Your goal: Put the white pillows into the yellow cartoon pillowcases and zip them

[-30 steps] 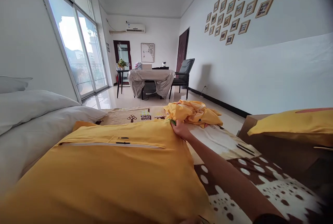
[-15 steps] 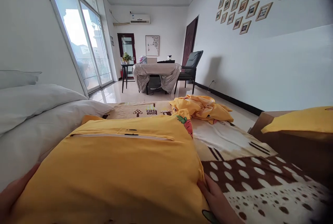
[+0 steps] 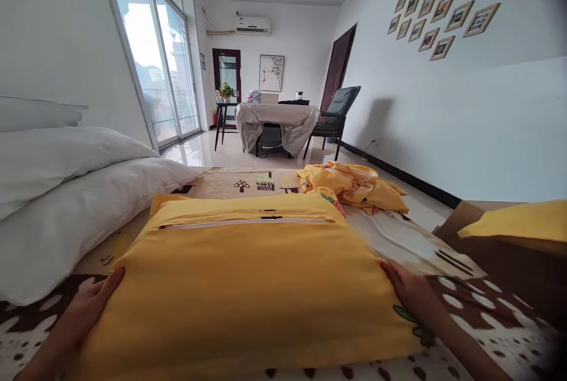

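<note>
A plump yellow pillow [image 3: 248, 286] lies across the bed in front of me, its zipped side up. Its white zipper [image 3: 248, 223] runs along the far part and looks closed. My left hand [image 3: 91, 307] grips the pillow's left edge, thumb on top and fingers hidden beneath. At the right edge my right hand [image 3: 407, 286] holds the cover the same way, near a printed green leaf. A carrot print shows at the far right corner. Past that corner lies a crumpled heap of yellow fabric [image 3: 354, 186].
White pillows [image 3: 88, 204] are stacked at the left on the patterned bedcover [image 3: 460, 298]. A cardboard box [image 3: 491, 251] with a yellow pillow [image 3: 527, 221] on it stands at right. A covered table [image 3: 277, 114] and a black chair [image 3: 334, 115] are farther back.
The yellow pillow has turned squarer to me and shifted right, away from the white pillows. Both hands have moved with it, and my left hand shows more fully. The view has swung slightly left.
</note>
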Available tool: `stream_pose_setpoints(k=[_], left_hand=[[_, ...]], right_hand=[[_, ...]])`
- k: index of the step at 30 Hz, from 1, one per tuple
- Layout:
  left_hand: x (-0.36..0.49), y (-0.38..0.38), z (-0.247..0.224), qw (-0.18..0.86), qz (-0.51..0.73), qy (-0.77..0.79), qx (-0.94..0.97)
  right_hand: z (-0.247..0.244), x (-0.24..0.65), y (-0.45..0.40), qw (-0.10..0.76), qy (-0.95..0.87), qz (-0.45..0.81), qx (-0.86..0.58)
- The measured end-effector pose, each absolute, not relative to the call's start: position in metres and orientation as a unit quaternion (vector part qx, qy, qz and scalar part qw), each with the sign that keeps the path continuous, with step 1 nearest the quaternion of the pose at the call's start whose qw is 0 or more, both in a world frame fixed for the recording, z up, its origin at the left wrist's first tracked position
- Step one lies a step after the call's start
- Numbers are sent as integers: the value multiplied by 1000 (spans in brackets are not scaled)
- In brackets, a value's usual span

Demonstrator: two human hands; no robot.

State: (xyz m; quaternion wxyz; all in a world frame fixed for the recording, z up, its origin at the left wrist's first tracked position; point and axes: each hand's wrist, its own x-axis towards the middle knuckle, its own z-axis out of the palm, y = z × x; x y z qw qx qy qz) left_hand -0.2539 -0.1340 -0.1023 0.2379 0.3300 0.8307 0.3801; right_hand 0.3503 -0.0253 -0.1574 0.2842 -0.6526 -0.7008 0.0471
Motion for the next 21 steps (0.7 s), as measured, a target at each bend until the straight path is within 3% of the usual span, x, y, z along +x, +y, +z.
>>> stream_pose_setpoints(k=[3, 6, 9, 14, 21], left_hand=[[-276, -145, -117, 268, 316, 838, 355], [-288, -147, -117, 79, 268, 841, 464], [-266, -135, -99, -54, 288, 771, 566], [-197, -87, -65, -10, 205, 614, 762], [-181, -62, -54, 7, 147, 596, 789]], right_hand=[[-174, 364, -32, 269, -693, 68, -665], [-164, 365, -33, 274, -669, 8, -691], [-132, 337, -27, 308, -735, -86, -598], [-84, 254, -7, 240, -875, 2, -420], [-76, 215, 19, 217, -886, 89, -399]])
